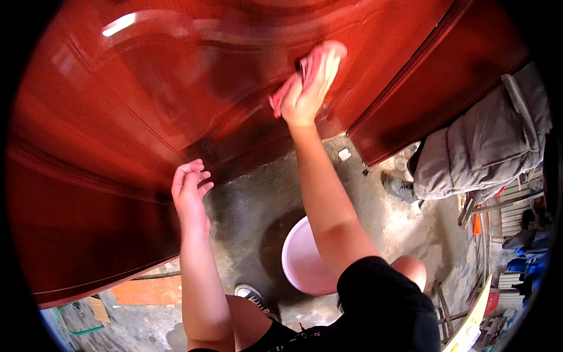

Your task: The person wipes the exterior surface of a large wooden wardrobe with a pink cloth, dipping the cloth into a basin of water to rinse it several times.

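R hand (pixel 306 98) grips pink cloth (pixel 285 92) on red panel (pixel 170 88), L hand (pixel 190 183) empty, loosely half-curled; I'd press evenly, cloth flat, w/ overlapping strokes.

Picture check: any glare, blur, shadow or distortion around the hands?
Head view: white glare on the red panel, upper left; slight blur at the right hand and pink cloth; left hand sharper; dark shadow left of the pale pink basin; edges bending toward the black rim.
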Tool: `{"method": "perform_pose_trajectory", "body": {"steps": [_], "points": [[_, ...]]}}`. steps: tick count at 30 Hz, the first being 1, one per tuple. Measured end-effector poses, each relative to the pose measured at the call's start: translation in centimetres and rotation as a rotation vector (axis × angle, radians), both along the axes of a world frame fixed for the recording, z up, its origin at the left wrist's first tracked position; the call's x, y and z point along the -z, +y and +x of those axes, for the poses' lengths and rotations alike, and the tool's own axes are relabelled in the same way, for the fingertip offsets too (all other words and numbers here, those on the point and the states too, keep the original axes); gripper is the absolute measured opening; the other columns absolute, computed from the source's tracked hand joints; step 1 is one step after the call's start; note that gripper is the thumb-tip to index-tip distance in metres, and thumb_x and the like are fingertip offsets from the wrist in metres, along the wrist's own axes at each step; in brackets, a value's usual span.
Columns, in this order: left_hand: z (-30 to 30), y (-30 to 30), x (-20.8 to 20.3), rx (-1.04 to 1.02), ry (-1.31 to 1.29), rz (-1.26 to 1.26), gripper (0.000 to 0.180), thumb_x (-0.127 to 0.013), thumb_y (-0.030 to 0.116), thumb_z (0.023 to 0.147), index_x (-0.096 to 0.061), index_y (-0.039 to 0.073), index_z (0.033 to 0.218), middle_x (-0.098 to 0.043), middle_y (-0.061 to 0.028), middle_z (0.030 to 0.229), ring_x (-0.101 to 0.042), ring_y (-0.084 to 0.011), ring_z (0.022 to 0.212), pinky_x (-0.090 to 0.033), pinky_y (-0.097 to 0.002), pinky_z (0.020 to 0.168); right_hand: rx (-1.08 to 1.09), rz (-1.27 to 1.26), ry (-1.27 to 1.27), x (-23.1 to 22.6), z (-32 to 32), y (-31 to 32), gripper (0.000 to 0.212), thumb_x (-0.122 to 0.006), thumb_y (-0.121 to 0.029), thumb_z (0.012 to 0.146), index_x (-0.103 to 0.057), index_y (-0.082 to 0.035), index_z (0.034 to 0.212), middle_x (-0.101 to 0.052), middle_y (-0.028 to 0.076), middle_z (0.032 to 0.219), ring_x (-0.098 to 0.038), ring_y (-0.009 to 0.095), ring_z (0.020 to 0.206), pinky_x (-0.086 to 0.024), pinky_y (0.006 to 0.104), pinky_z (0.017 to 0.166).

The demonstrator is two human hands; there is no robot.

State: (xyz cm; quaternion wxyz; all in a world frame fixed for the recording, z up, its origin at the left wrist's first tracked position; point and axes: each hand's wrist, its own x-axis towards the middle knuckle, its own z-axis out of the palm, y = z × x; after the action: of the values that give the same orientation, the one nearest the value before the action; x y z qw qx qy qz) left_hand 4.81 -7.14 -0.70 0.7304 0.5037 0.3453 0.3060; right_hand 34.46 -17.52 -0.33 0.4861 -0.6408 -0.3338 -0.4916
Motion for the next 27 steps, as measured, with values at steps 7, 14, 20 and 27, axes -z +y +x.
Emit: {"method": "perform_pose_trajectory", "body": {"steps": [7,14,20,27], "points": [[0.0,-0.2,0.6,0.014,0.066,0.035,0.008,-0.058,0.017,0.099,-0.064,0.012,0.096,-0.065,-0.0052,0.125,-0.062,-0.0148,0.095,-0.052,-0.0315,0.080,-0.422,0.405,0.073,-11.1,2.5,0.3,0.062,-0.044,0.000,0.100,-0.025,0.006,0.159,-0.015,0.025,0.169,-0.012,0.041,0.158,-0.022,0.0489,0.127],[-0.2,-0.5,0.3,0.027,0.077,0.059,0.008,-0.058,0.017,0.099,-0.064,0.012,0.098,-0.065,-0.0054,0.125,-0.062,-0.0153,0.096,-0.051,-0.0320,0.082,0.055,0.286,0.093,-9.5,4.9,-1.7,0.064,-0.049,-0.010,0.098,-0.030,0.006,0.157,-0.026,0.026,0.166,-0.023,0.045,0.154,-0.017,0.0514,0.127],[0.8,-1.6,-0.4,0.007,0.033,0.051,0.010,-0.059,0.019,0.100,-0.065,0.011,0.099,-0.062,-0.0056,0.130,-0.061,-0.0158,0.100,-0.052,-0.0325,0.082,-0.204,0.767,0.671,1.1,3.6,-2.5,0.055,-0.037,-0.015,0.107,-0.028,0.003,0.158,-0.020,0.022,0.169,-0.028,0.035,0.154,-0.021,0.0450,0.127],[0.5,-1.2,0.8,0.033,0.088,0.107,0.009,-0.057,0.019,0.101,-0.064,0.013,0.099,-0.062,-0.0054,0.132,-0.061,-0.0146,0.099,-0.052,-0.0313,0.081,-0.143,0.506,0.110,-11.3,9.5,-4.3,0.053,-0.042,-0.006,0.104,-0.033,0.004,0.155,-0.037,0.023,0.161,-0.038,0.036,0.149,-0.024,0.0432,0.126]]}}
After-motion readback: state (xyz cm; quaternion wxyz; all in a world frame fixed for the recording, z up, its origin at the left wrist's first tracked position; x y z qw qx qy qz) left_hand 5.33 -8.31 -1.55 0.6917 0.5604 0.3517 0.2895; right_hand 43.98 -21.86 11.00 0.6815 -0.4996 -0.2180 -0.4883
